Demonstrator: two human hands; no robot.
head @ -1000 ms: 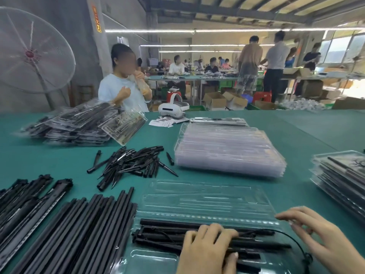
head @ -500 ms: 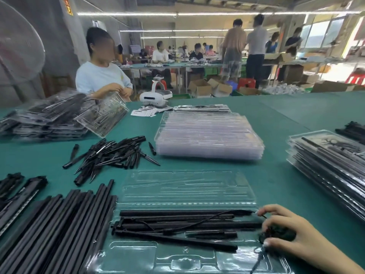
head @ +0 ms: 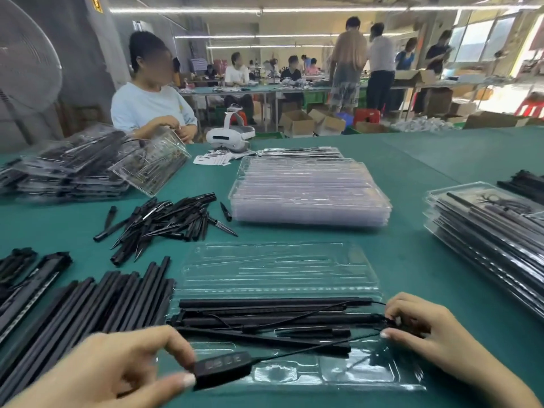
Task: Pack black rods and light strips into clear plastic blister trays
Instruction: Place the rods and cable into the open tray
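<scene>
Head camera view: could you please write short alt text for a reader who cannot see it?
A person's left hand pinches a small black controller over an open clear blister tray holding black rods, while the right hand grips the cable end. Loose rods lie left; empty trays are stacked behind.

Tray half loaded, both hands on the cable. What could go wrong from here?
1. The thin cable loops loosely over the black rods; the lid half could pinch it on closing.
2. The left hand pinches the inline controller outside any pocket; it may seat crooked.
3. The right hand could tug rods askew.
</scene>
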